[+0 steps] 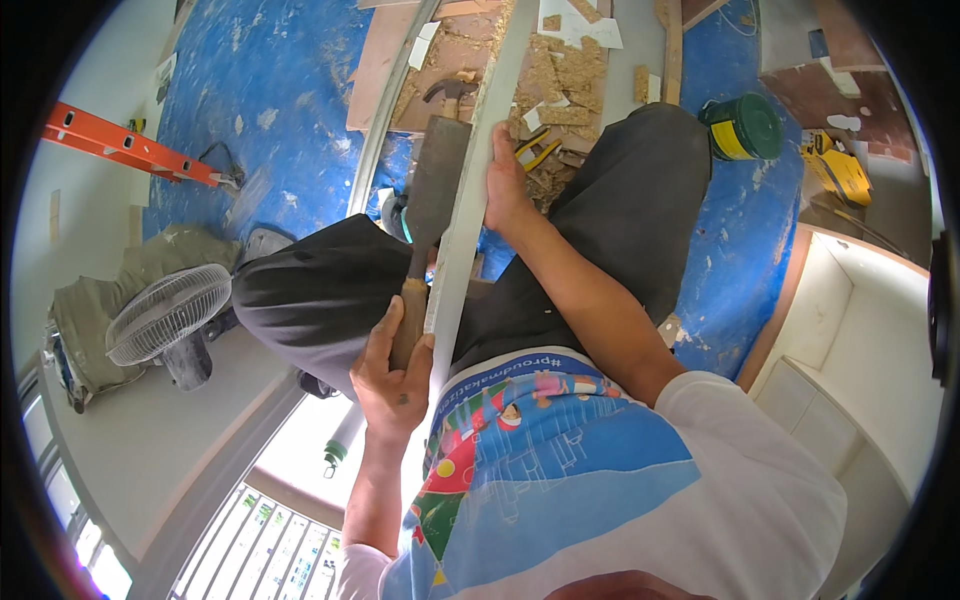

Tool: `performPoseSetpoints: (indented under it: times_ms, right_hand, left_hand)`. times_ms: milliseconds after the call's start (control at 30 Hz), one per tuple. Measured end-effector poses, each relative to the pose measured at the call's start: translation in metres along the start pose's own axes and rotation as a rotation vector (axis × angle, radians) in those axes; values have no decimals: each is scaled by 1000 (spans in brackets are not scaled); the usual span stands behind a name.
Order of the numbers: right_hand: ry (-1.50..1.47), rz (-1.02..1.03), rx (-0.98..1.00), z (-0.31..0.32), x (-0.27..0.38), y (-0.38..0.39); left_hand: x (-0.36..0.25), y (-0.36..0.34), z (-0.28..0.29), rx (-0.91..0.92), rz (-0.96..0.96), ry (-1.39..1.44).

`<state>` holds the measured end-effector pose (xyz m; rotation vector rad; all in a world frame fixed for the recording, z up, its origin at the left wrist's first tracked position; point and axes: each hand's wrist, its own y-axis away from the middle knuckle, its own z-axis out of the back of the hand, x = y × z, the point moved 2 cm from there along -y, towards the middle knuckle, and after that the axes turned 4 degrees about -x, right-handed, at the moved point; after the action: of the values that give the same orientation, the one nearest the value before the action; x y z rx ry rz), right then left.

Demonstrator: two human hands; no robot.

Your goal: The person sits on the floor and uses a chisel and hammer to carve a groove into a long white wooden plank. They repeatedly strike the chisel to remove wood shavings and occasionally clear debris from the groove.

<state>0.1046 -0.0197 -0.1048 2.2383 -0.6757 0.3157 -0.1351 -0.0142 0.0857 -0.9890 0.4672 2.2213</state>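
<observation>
My left hand [392, 378] is closed around the wooden handle of a flat file [440, 180] with a wide dark grey blade. Its blade lies along the left side of a long pale board [470, 205], which runs from my lap up past the top of the picture. Against the board's other side, my right hand [508, 182] grips it, with most of its fingers hidden. Just beyond the blade's tip rests a claw hammer [451, 93]. Yellow-handled pliers [538, 152] lie among wood scraps near my right hand.
Broken particle board [565, 75] litters the blue floor [270, 90] ahead. A green bucket [745, 127] stands by my right knee, with a yellow box [838, 172] beyond it. To the left are a fan [170, 315] and an orange ladder [135, 145]. An open white cabinet [850, 330] is at right.
</observation>
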Motion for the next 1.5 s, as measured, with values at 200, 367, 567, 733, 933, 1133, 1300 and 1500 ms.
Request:
performPoseSetpoints:
  times_ms: [200,367,567,733,933,1133,1300,1500]
  right_hand:
    - [56,-21,-76,-1,-1,3]
    - [105,-1,-47,-4,2,6]
    - [24,-11,-63,-3,-2,3]
    - [108,5,-57,-5,-5,4]
    - [119,16,-119,-7,1,5]
    - [114,-35,-1,6,-7,-2]
    - [104,19,-101,-9,1,5]
    - [102,-50,37,6,-4,-2]
  left_hand:
    - [4,1,-4,-64,-159,-182]
    - [19,14,-3,-84,-198,-345]
    - [17,16,-14,-122,-211,-423]
    - [-8,-34,-43,-91,-182,-521]
    - [-3,-1,-25,-75,-192,-542]
    - [-3,-64,-64,-126,-305,-556]
    - [-12,-30,-36,-74,-229,-548]
    - [-2,-69,-70,-135,-291,-570]
